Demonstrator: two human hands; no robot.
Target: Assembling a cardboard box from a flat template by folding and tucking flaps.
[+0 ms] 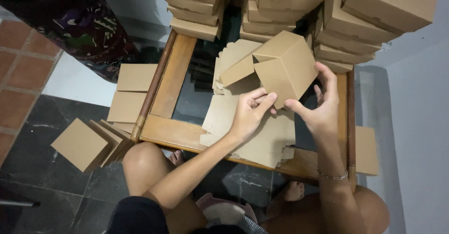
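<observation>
Far left on the floor lie loose cards, then the wood-framed table with flat blanks spread on its near part. Left hand pinches the near edge of a half-folded box held over the table middle; right hand grips its right corner, fingers curled. Finished boxes stacked far right.

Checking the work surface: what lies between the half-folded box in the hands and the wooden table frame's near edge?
In the head view, a stack of flat cardboard blanks lies there, under the half-folded box.
</observation>
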